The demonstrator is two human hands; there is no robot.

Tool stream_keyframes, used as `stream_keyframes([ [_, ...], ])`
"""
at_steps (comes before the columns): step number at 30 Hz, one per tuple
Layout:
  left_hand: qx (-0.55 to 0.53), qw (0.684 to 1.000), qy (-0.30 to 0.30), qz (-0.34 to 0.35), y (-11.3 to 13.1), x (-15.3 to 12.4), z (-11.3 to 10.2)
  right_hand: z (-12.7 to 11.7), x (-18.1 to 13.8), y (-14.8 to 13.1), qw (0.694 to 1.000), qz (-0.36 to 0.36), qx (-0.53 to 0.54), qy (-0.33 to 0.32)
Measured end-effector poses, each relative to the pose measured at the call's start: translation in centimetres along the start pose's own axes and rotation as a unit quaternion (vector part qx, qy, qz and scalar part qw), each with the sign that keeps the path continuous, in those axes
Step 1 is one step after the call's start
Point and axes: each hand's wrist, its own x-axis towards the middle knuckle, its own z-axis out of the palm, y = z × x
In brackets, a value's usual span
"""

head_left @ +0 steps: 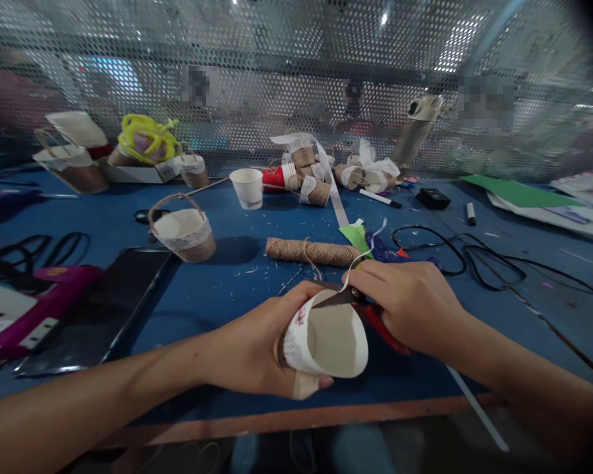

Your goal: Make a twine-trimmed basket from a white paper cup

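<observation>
My left hand is wrapped round a white paper cup, which is tilted so its open mouth faces me. A finger of that hand has a tan bandage on it. My right hand grips red-handled scissors, their dark blades lying across the cup's upper rim. From the rim near the blades a thin white strip curls upward. Just behind the hands lies a roll of brown twine. Left of it stands a twine-wrapped cup basket with a rope handle.
At the left are a phone and a magenta glue gun. A plain paper cup and several wrapped cups stand farther back. Black cable loops on the right. A perforated metal screen closes off the back.
</observation>
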Motion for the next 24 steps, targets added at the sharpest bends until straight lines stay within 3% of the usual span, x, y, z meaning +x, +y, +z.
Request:
stream_keyframes([
  [20,-0.039,0.998,-0.024,0.044,-0.38,-0.36,0.23,-0.1,0.07,-0.16,0.998,-0.049,-0.016,0.043],
  [24,-0.06,0.995,-0.054,0.065,-0.69,0.19,-0.01,-0.13,-0.08,-0.25,0.997,-0.059,-0.025,0.043],
])
